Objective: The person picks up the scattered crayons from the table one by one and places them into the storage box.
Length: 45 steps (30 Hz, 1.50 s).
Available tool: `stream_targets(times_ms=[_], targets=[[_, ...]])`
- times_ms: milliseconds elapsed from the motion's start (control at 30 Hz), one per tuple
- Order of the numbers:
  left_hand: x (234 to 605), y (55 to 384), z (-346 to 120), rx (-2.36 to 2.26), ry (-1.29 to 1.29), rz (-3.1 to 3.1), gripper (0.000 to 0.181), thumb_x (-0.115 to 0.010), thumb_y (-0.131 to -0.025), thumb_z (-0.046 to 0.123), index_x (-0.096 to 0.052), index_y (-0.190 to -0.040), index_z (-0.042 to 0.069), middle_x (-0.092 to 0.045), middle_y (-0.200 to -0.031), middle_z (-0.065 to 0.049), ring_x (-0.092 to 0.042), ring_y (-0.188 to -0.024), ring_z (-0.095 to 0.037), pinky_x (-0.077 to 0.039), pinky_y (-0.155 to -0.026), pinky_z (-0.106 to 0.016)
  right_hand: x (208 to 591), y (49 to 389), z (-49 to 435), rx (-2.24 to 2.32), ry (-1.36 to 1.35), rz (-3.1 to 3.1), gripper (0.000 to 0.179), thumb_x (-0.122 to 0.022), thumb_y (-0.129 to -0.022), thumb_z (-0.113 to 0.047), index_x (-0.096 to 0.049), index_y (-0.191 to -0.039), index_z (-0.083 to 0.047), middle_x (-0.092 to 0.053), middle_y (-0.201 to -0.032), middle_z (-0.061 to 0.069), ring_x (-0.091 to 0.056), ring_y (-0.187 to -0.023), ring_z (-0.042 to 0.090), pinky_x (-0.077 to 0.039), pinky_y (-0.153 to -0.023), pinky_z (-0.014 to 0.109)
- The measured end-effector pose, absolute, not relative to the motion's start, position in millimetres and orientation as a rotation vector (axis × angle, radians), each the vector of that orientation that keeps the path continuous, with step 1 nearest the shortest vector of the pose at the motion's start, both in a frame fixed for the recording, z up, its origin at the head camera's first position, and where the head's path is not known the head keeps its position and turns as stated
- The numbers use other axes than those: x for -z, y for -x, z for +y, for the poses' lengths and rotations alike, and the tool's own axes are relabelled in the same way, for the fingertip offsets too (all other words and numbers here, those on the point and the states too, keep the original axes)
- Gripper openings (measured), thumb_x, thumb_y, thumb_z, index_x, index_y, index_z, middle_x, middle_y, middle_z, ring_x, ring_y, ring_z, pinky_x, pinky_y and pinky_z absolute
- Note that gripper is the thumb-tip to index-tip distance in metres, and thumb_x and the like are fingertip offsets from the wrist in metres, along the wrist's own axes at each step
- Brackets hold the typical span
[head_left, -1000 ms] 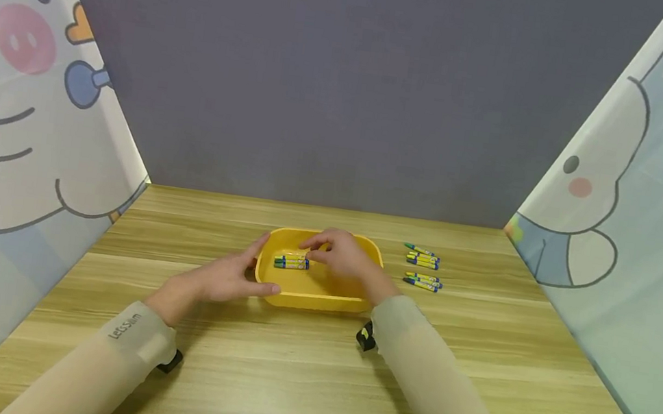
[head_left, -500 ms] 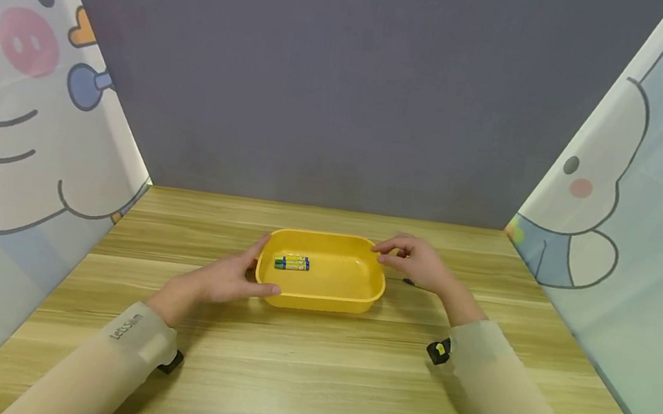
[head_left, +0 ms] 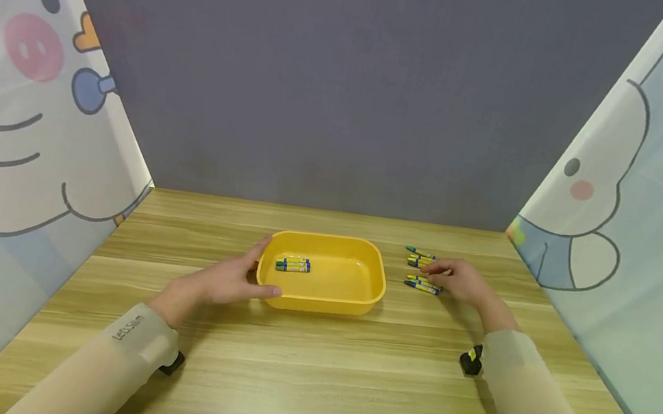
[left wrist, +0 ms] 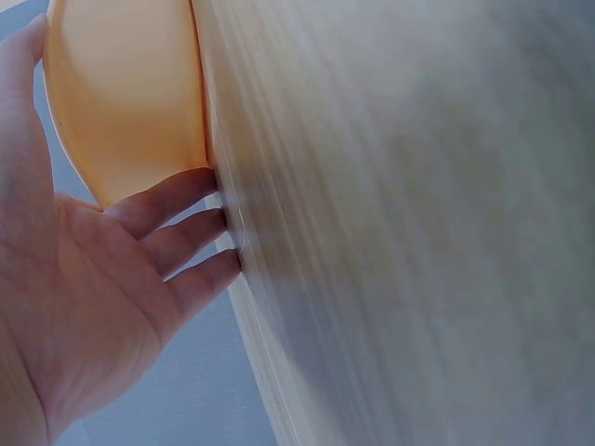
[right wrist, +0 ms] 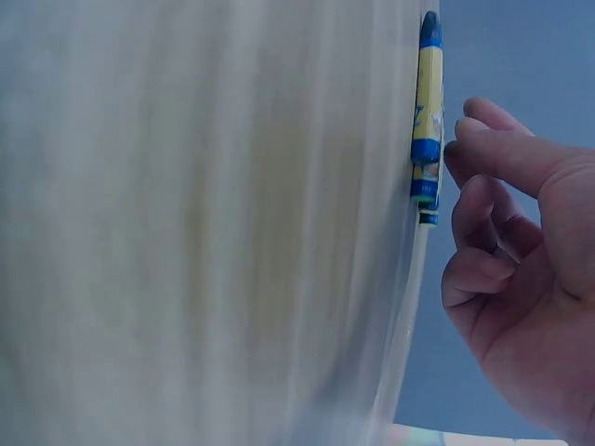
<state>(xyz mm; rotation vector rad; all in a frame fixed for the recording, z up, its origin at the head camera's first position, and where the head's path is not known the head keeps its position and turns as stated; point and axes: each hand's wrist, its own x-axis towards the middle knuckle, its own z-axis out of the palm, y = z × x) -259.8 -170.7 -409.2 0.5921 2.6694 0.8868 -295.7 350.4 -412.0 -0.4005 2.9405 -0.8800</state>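
Observation:
My left hand (head_left: 231, 280) is spread round the left end of a yellow plastic tray (head_left: 326, 304), its thumb on the front rim. In the left wrist view the fingers (left wrist: 177, 243) reach nearly straight along the tray's outside wall, down to the table. Inside the tray, green-tipped crayons (head_left: 293, 266) with yellow and blue wrappers lie side by side at the left. My right hand (head_left: 459, 280) hovers low over loose crayons on the table, thumb and index near a lower pair (head_left: 422, 287). In the right wrist view its other fingers bend loosely beside a dark-tipped crayon (right wrist: 428, 98).
Behind the lower pair lie more crayons (head_left: 420, 263) and a single green crayon (head_left: 420, 252). The wooden table (head_left: 286, 374) ends at a grey panel (head_left: 345, 98) at the back. Cartoon-printed curtains stand left and right.
My right hand has moved out of the tray, across its right rim, to the loose crayons on the right. The left hand stays at the tray's left end.

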Motion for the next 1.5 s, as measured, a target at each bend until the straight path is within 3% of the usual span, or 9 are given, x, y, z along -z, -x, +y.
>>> stream_targets(times_ms=[200, 500, 800, 1067, 1267, 1500], targets=[[411.0, 258.7, -170.6, -0.904, -0.584, 2.655, 0.13, -0.075, -0.091, 0.077, 0.008, -0.178, 0.028, -0.065, -0.154, -0.013, -0.063, -0.139, -0.03, -0.043, -0.123, -0.062, 411.4, 294.9, 358.5, 0.86, 0.362, 2.932, 0.026, -0.069, -0.108, -0.015, -0.08, -0.128, -0.003, -0.077, -0.129, 0.023, -0.07, -0.118, 0.042, -0.057, -0.096, 0.053], [411.3, 258.5, -171.2, -0.905, -0.578, 2.649, 0.13, -0.075, -0.091, 0.077, 0.008, -0.178, 0.028, -0.064, -0.153, -0.013, -0.062, -0.14, -0.031, -0.041, -0.124, -0.063, 406.6, 286.9, 378.9, 0.809, 0.333, 2.971, 0.023, -0.069, -0.108, -0.013, -0.081, -0.124, -0.001, -0.077, -0.126, 0.026, -0.07, -0.117, 0.046, -0.055, -0.099, 0.061], [411.1, 257.7, -171.3, -0.914, -0.567, 2.641, 0.13, -0.075, -0.091, 0.077, 0.008, -0.178, 0.028, -0.065, -0.152, -0.012, -0.062, -0.139, -0.03, -0.042, -0.123, -0.062, 405.3, 283.3, 385.7, 0.846, 0.328, 2.905, 0.027, -0.073, -0.106, -0.016, -0.081, -0.128, -0.004, -0.076, -0.134, 0.023, -0.068, -0.127, 0.048, -0.057, -0.103, 0.055], [411.1, 257.8, -171.2, -0.911, -0.578, 2.639, 0.129, -0.075, -0.092, 0.075, 0.007, -0.178, 0.025, -0.064, -0.154, -0.014, -0.062, -0.14, -0.03, -0.041, -0.124, -0.063, 400.5, 282.7, 381.6, 0.829, 0.303, 2.922, 0.029, -0.068, -0.109, -0.02, -0.079, -0.132, -0.006, -0.077, -0.127, 0.02, -0.066, -0.102, 0.027, -0.053, -0.083, 0.037], [409.9, 259.8, -170.2, -0.902, -0.577, 2.644, 0.129, -0.074, -0.092, 0.075, 0.008, -0.178, 0.025, -0.062, -0.157, -0.016, -0.061, -0.142, -0.032, -0.042, -0.124, -0.062, 388.1, 285.4, 362.4, 0.853, 0.38, 2.955, 0.028, -0.068, -0.111, -0.024, -0.079, -0.133, -0.012, -0.074, -0.126, 0.014, -0.061, -0.095, 0.019, -0.051, -0.081, 0.035], [410.0, 260.5, -170.4, -0.871, -0.579, 2.666, 0.129, -0.073, -0.092, 0.077, 0.007, -0.178, 0.022, -0.059, -0.16, -0.02, -0.061, -0.142, -0.034, -0.043, -0.123, -0.062, 358.6, 286.8, 309.6, 0.894, 0.491, 2.941, 0.027, -0.068, -0.111, -0.027, -0.079, -0.134, -0.018, -0.073, -0.127, 0.01, -0.058, -0.084, 0.02, -0.051, -0.074, 0.037]])
